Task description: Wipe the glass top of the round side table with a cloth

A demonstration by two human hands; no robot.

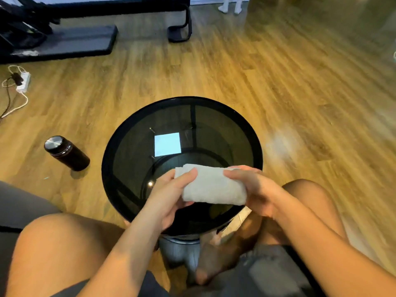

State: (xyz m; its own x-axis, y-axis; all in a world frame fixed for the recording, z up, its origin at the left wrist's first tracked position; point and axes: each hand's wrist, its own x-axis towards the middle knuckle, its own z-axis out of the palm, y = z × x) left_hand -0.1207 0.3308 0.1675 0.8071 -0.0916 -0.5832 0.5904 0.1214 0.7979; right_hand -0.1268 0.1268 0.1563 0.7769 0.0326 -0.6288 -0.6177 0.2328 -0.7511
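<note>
A round side table with a dark glass top (137, 136) and a black rim stands on the wooden floor right in front of my knees. A folded white cloth (212, 185) is held over the near half of the glass. My left hand (171, 194) grips its left end, thumb on top. My right hand (252, 189) holds its right end. Whether the cloth touches the glass is unclear. A bright square reflection shows in the middle of the glass.
A dark bottle with a metal lid (66, 153) stands on the floor left of the table. A white power strip with cables (21, 82) lies far left. Black exercise equipment and a mat (81, 39) fill the back left. Someone's white-socked feet (231, 5) stand at the far back.
</note>
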